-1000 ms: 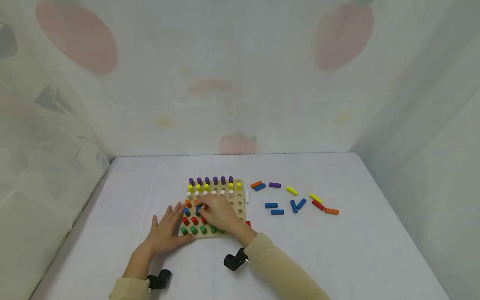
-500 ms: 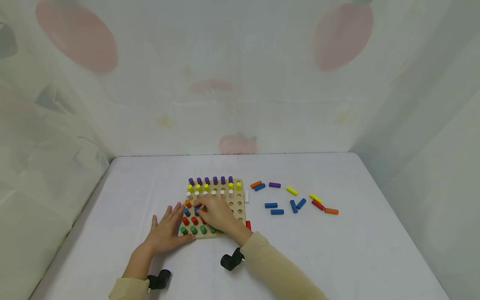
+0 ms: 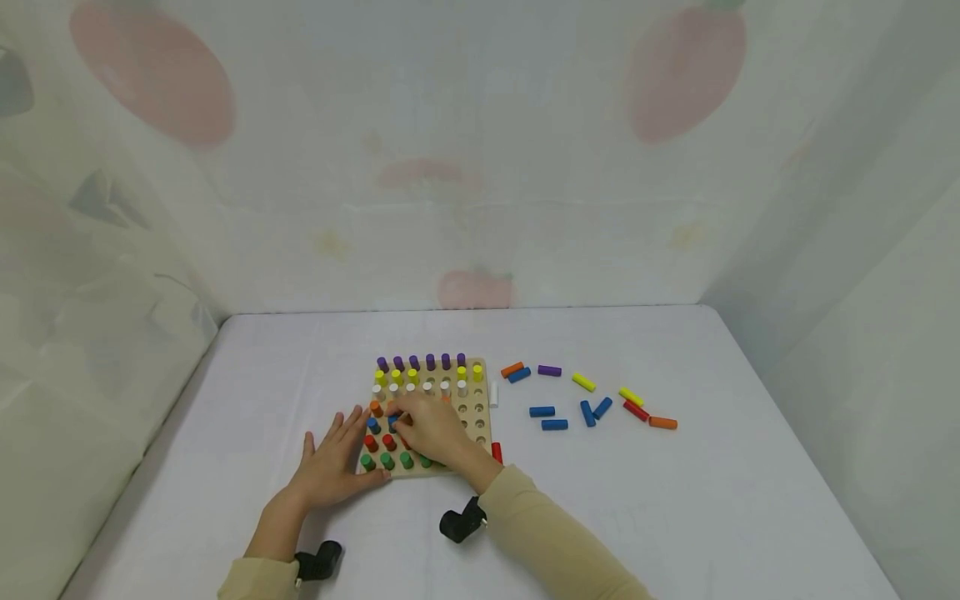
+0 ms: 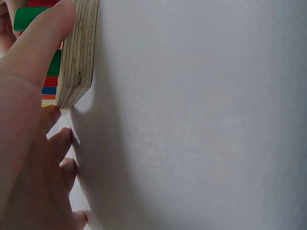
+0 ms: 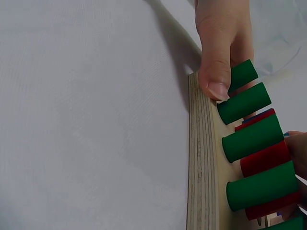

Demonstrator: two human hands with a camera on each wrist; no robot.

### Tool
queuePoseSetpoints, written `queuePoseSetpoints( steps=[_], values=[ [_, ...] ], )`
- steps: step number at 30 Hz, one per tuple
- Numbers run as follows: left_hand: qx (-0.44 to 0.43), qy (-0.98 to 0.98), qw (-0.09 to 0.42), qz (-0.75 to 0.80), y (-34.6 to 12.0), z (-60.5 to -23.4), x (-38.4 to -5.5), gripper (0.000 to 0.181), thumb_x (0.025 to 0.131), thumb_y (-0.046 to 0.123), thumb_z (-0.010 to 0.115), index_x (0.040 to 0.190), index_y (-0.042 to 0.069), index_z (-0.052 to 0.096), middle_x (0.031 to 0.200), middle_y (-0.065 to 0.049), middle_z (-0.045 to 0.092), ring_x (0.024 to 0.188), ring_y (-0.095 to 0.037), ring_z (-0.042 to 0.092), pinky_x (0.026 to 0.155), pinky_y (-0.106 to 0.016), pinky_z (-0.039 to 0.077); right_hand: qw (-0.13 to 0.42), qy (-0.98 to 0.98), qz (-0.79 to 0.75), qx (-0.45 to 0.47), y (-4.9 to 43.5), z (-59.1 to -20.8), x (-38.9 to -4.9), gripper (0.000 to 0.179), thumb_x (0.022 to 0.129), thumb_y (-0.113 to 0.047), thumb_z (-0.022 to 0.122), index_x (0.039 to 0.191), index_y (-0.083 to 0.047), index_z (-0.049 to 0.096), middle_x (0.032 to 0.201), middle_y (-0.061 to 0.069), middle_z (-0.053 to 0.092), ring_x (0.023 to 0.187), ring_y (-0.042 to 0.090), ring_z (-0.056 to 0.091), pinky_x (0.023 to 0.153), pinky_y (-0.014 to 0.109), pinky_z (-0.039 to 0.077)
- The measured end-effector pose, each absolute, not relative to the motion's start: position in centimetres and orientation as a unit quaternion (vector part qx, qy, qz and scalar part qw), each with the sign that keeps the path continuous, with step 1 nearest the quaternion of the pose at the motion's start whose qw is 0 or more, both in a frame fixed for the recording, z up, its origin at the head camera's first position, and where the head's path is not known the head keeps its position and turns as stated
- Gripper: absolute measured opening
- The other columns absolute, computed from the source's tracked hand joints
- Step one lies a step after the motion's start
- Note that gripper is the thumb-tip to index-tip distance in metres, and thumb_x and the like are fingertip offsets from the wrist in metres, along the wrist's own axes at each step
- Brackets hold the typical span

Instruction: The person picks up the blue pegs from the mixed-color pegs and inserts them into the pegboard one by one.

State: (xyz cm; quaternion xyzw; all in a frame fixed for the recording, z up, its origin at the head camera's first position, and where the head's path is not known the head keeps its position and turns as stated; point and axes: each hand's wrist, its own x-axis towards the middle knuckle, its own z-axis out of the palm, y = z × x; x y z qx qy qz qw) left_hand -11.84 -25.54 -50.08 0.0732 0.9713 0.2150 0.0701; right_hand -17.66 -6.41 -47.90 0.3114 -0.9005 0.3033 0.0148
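A wooden pegboard (image 3: pixel 485 429) holds rows of upright coloured pegs: purple, yellow, white, orange, blue, red and green. My right hand (image 3: pixel 435 429) reaches over its middle and pinches a blue peg (image 3: pixel 392 423) between thumb and fingers, in the blue row beside the leftmost blue peg (image 3: pixel 373 426). The pinched peg's lower end is hidden. My left hand (image 3: pixel 330 468) lies with spread fingers along the board's left side. Its thumb (image 4: pixel 53 24) presses the near edge beside a green peg (image 4: pixel 29 18). In the right wrist view, green pegs (image 5: pixel 253 138) line the near edge.
Loose pegs lie right of the board: several blue ones (image 3: pixel 555 425), yellow pegs (image 3: pixel 583 382), orange pegs (image 3: pixel 663 423), a purple peg (image 3: pixel 550 371) and a red peg (image 3: pixel 636 410). A white peg (image 3: pixel 493 394) and another red peg (image 3: pixel 497 452) lie by its right edge.
My right hand has shifted slightly left and lower with the blue peg, which now shows less above the board. The left hand has stayed in place.
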Motion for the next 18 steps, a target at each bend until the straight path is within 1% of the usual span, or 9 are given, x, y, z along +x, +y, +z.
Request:
queuePoseSetpoints(
  steps=[12,18],
  values=[
    [0.077,0.971,0.064,0.216,-25.48,-49.92,-11.72,0.105,0.066,0.068,0.065,0.146,0.013,0.025,0.152,-0.012,0.021,0.138,-0.042,0.013,0.098,-0.074,-0.002,0.002,-0.906,0.289,0.309,-6.52,-47.59,-17.46,0.017,0.088,-0.022,0.063,0.103,-0.020,0.070,0.091,-0.009,0.064,0.070,-0.005,0.050,0.051,0.005,0.038],
    [0.077,0.971,0.064,0.218,-25.54,-50.04,-11.78,0.105,0.066,0.067,0.066,0.146,0.013,0.025,0.152,-0.013,0.021,0.138,-0.042,0.013,0.098,-0.074,-0.002,0.005,-0.907,0.286,0.309,-6.54,-47.54,-17.47,0.017,0.088,-0.021,0.062,0.103,-0.019,0.069,0.092,-0.008,0.064,0.070,-0.005,0.051,0.052,0.005,0.038]
  ],
)
